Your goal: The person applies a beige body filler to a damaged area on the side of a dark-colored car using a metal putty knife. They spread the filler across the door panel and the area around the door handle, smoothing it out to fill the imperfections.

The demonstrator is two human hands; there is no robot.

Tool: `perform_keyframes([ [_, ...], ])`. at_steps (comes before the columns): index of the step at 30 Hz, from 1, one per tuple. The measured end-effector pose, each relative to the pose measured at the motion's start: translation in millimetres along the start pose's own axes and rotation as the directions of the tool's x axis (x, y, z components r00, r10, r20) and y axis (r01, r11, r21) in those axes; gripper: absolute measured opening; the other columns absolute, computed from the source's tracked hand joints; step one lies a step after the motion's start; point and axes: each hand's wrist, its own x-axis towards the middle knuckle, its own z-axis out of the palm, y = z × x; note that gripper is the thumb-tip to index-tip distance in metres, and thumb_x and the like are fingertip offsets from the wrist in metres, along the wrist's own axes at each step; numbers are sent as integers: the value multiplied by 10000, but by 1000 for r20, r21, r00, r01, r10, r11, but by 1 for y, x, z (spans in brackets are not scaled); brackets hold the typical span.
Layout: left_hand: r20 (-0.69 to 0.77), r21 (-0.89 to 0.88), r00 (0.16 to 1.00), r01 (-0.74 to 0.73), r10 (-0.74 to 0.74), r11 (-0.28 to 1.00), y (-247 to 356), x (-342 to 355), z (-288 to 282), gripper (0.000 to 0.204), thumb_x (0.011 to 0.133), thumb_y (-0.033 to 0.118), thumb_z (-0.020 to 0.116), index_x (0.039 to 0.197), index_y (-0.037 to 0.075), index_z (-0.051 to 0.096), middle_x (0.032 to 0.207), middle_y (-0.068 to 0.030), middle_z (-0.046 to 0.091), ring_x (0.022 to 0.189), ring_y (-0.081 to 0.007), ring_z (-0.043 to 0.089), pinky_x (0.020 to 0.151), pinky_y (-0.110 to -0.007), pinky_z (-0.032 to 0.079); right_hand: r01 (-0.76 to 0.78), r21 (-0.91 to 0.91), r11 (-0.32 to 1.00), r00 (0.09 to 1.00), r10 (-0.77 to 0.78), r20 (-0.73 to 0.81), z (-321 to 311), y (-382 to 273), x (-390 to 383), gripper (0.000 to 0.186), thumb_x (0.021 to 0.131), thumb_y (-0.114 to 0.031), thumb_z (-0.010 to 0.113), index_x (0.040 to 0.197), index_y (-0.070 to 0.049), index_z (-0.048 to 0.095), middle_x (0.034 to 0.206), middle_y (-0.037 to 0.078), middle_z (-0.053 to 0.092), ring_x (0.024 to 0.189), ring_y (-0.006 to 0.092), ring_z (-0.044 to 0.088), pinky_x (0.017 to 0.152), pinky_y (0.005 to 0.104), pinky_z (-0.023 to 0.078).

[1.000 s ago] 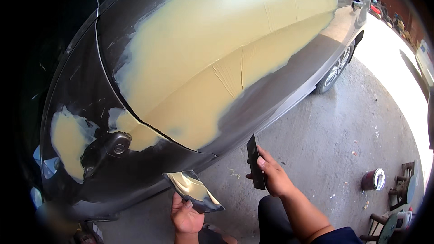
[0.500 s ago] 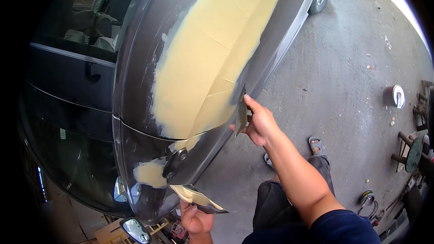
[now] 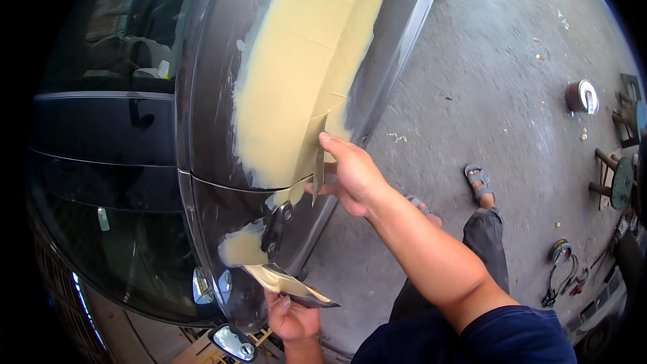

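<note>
A long patch of pale yellow body filler (image 3: 290, 74) covers much of a dark grey car's side panel (image 3: 216, 94). My right hand (image 3: 354, 172) grips a thin flat metal scraper (image 3: 319, 172), thumb on one side. Its blade stands edge-on over the patch's lower end; I cannot tell whether it touches. Lower down, my left hand (image 3: 295, 320) supports a thin dark plate (image 3: 313, 298) from below, with creamy filler (image 3: 280, 283) spread on it. Between the hands is a black door handle (image 3: 276, 229), beside a smaller filler patch (image 3: 244, 246).
Car windows (image 3: 101, 34) lie at the left, a wing mirror (image 3: 232, 342) at the bottom. On the concrete floor (image 3: 465, 108) at right stand a tin (image 3: 581, 96), a small round stool (image 3: 619, 182) and a coiled cable (image 3: 563, 276). My sandalled foot (image 3: 480, 182) stands below the car.
My right hand has moved left with the scraper, from beside the panel's edge to over the filler's lower end. The view has shifted; my left hand still holds the plate.
</note>
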Motion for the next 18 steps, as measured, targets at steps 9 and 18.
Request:
perform_keyframes([
  [9, 57, 47, 998, -21, 18, 999, 19, 8, 9, 413, 884, 62, 476, 1282, 112, 579, 1155, -152, 666, 1002, -303, 641, 828, -464, 521, -2, -5, 1000, 996, 2, 92, 26, 12, -18, 408, 1037, -369, 422, 1260, -49, 545, 1196, 86, 569, 1020, 232, 525, 804, 436, 527],
  [18, 133, 70, 989, -68, 59, 995, 18, 30, 24, 557, 895, 5, 436, 1448, 62, 399, 1363, -169, 542, 1230, -313, 546, 1030, -472, 446, 2, -141, 990, 970, 32, 241, -22, 7, -84, 592, 998, -342, 537, 1465, -14, 381, 1297, 98, 487, 1065, 181, 534, 855, 362, 510],
])
